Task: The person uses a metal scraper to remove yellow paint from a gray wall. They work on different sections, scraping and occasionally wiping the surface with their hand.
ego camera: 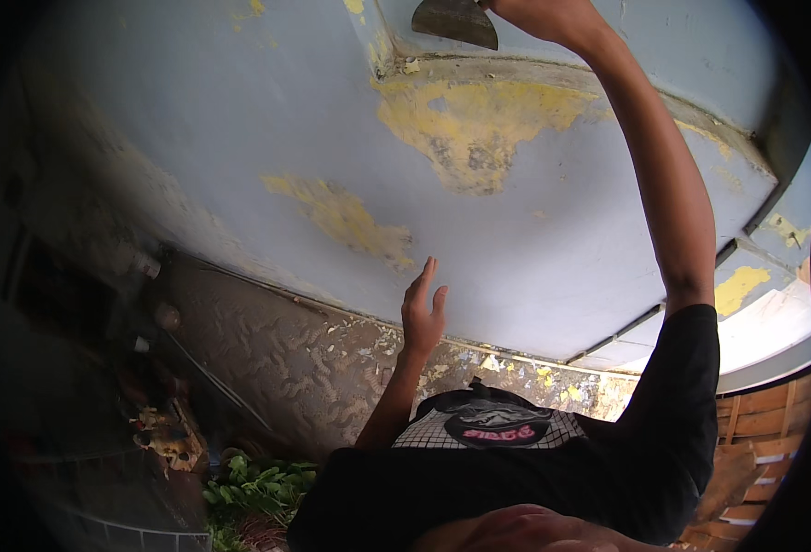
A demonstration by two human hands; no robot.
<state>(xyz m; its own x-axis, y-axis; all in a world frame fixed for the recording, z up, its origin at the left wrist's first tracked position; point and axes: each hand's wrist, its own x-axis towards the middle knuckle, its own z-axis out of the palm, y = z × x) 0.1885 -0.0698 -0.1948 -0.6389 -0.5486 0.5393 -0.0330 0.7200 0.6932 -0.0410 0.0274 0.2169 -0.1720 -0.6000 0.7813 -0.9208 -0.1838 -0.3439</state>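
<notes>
My right hand [547, 15] is raised at the top edge of the view and grips a scraper with a wide, dark metal blade [455, 25]. Its handle is mostly hidden. The blade is beside the recess above a bare ledge [502, 67]. Under the ledge, a large yellow patch [485, 127] shows where the grey-blue paint of the wall [295, 117] is gone. My left hand [425, 314] is empty, its thumb apart from the fingers. It is held up near the lower wall, below a smaller yellow patch [350, 221]; whether it touches the wall I cannot tell.
Paint flakes [547, 376] litter the patterned paving [295, 359] along the wall's foot. A long thin rod [215, 379] lies on the ground at left, near a white cup-like container [142, 343]. Green leafy plants [260, 479] grow at lower left. Wooden roof battens [757, 414] show at right.
</notes>
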